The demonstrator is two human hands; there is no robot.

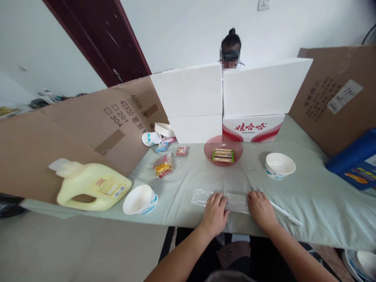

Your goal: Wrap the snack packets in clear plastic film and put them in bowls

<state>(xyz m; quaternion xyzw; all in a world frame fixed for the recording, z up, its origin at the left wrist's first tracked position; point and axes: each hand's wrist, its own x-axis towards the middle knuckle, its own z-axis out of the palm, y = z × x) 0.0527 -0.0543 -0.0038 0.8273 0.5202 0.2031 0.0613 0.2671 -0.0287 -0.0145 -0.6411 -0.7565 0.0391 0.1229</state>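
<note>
A long clear plastic bag (237, 203) lies flat on the green cloth near the table's front edge. My left hand (216, 213) rests over its middle, palm down, thumb a little apart from the fingers. At the bag's right end, the bent fingers of my right hand (261, 207) close on its edge; the fingertips are partly hidden. Beside that hand lies a slim white pen-like stick (286, 214). Beyond the bag, a pink translucent bowl (208, 156) holds several wrapped stick snacks (223, 155) in green-edged packs.
White paper bowls stand left (132, 203) and right (273, 172). Snack packets (163, 166), a paper cup (151, 138) and a yellow detergent jug (96, 188) are leftward. A blue container (355, 160) stands right. White boxes (194, 94) and cardboard (88, 133) wall the table; a person sits behind.
</note>
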